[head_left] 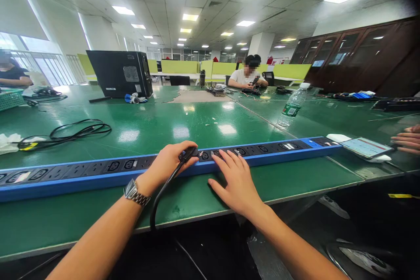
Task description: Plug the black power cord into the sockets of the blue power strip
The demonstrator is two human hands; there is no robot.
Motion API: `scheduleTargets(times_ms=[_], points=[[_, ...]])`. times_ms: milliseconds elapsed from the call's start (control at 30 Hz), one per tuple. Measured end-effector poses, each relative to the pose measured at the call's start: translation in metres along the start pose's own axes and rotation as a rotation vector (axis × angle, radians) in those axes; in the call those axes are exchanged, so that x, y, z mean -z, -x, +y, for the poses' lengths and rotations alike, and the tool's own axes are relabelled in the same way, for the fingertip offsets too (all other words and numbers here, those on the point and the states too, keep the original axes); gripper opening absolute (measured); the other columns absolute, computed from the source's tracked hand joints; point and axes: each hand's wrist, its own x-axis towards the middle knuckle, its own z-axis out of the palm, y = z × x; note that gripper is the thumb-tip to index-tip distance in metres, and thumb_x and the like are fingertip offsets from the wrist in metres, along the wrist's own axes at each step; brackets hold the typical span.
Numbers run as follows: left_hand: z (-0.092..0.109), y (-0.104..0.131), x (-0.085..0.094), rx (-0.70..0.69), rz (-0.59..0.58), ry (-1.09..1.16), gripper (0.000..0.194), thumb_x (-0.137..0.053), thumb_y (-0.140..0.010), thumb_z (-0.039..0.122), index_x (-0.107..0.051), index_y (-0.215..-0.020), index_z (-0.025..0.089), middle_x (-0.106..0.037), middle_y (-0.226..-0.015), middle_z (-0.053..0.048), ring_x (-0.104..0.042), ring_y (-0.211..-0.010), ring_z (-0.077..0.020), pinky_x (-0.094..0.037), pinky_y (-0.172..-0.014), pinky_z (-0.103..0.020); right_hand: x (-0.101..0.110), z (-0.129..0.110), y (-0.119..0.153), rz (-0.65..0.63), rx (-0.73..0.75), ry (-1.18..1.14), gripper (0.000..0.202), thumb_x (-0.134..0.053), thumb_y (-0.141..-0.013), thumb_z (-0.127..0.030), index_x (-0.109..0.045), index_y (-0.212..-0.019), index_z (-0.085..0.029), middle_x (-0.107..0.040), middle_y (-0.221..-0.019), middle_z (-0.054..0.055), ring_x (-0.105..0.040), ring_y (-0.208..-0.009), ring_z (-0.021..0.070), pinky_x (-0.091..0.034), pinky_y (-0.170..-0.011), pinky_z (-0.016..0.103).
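Observation:
A long blue power strip [98, 178] with black sockets lies across the green table [177, 203]. My left hand [169, 162], with a metal-banded watch [136, 192] on its wrist, grips a black plug [188, 154] at the strip's middle. The plug's far end is hidden, so how deep it sits cannot be made out. Its thick black cable [159, 201] hangs over the front edge. My right hand [234, 179] rests with spread fingers on the strip, just right of the plug, holding nothing.
A black computer case [114, 74] and a coiled black cable [80, 131] are on the left. On the right are a plastic bottle [292, 107], a tablet-like device [365, 147] and another person's hand [408, 138]. A person [247, 74] sits across the table.

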Motion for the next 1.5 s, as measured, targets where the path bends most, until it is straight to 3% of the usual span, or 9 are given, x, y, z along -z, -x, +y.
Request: scheduleTargets(times_ms=[333,500,767,1033,1500], points=[[0.009,0.0,0.005,-0.021,-0.004,0.031,0.028,-0.056,-0.086,0.033,-0.065,-0.109,0.019,-0.073,-0.098,-0.005,-0.067,-0.084,-0.0182,-0.05,-0.077,-0.028,-0.001,0.0,0.0,0.012,0.008,-0.005,0.057,-0.059,-0.084,-0.039,-0.051,-0.138,-0.021,-0.048,-0.147,0.011,-0.039,-0.137,0.0313,-0.026,-0.114,0.054],[0.008,-0.001,0.005,0.001,0.055,0.023,0.024,-0.055,-0.082,0.03,-0.067,-0.099,0.018,-0.073,-0.092,-0.004,-0.067,-0.081,-0.0185,-0.051,-0.076,-0.029,0.0,0.0,0.0,0.002,0.002,-0.013,0.058,-0.06,-0.084,-0.04,-0.051,-0.139,-0.02,-0.047,-0.148,0.011,-0.037,-0.138,0.0307,-0.024,-0.115,0.054],[0.002,-0.001,0.002,0.063,0.062,0.011,0.034,-0.063,-0.084,0.037,-0.062,-0.113,0.019,-0.074,-0.092,-0.005,-0.067,-0.077,-0.0176,-0.051,-0.07,-0.027,0.0,0.001,0.0,0.006,0.001,-0.008,0.058,-0.06,-0.084,-0.04,-0.052,-0.138,-0.021,-0.048,-0.147,0.01,-0.038,-0.137,0.0312,-0.025,-0.115,0.055],[0.002,-0.001,0.002,0.039,0.071,-0.019,0.027,-0.063,-0.085,0.04,-0.065,-0.103,0.02,-0.071,-0.079,-0.001,-0.062,-0.066,-0.0141,-0.046,-0.063,-0.024,0.0,0.001,0.0,0.01,0.002,-0.013,0.057,-0.06,-0.084,-0.04,-0.052,-0.138,-0.021,-0.048,-0.147,0.011,-0.039,-0.137,0.031,-0.026,-0.114,0.054],[-0.002,0.0,0.001,0.031,0.044,-0.033,0.028,-0.061,-0.087,0.043,-0.063,-0.105,0.022,-0.07,-0.081,-0.001,-0.062,-0.067,-0.0145,-0.046,-0.064,-0.024,0.001,0.0,0.0,0.007,0.0,-0.021,0.057,-0.059,-0.084,-0.039,-0.052,-0.138,-0.021,-0.048,-0.147,0.011,-0.038,-0.137,0.0308,-0.026,-0.114,0.054]])
